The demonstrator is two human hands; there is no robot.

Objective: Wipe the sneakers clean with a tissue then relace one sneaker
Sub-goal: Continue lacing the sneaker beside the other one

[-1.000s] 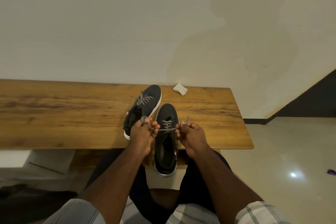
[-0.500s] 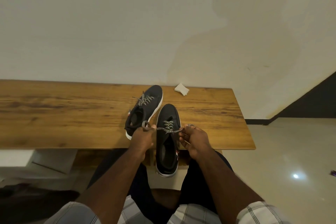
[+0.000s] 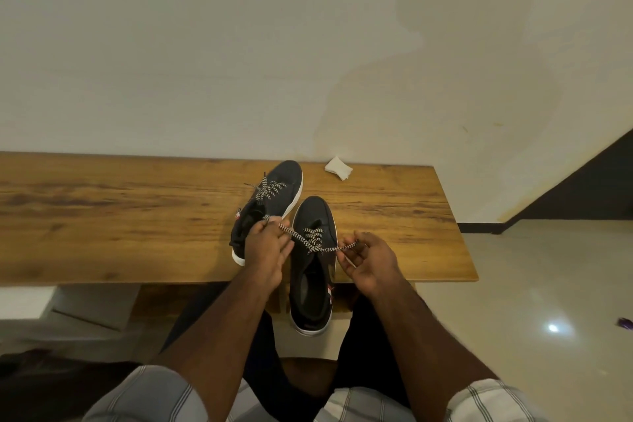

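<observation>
Two dark sneakers with white soles lie on a wooden bench point(image 3: 137, 216). The near sneaker point(image 3: 313, 284) hangs its heel over the bench's front edge between my arms. Its black-and-white patterned lace point(image 3: 310, 240) is threaded through the lower eyelets. My left hand point(image 3: 267, 250) pinches the lace's left end beside the shoe. My right hand point(image 3: 370, 260) pinches the right end, drawn out to the side. The far sneaker point(image 3: 270, 202) lies behind my left hand, laced, partly hidden by it. A crumpled white tissue point(image 3: 338, 168) rests at the bench's back edge.
A pale wall rises right behind the bench. Glossy tiled floor point(image 3: 531, 301) lies to the right, with a small purple object point(image 3: 625, 332) at the frame's edge. My knees sit below the bench's front edge.
Both hands have spread a little apart, drawing the lace ends out to the sides. The near sneaker has stayed where it was.
</observation>
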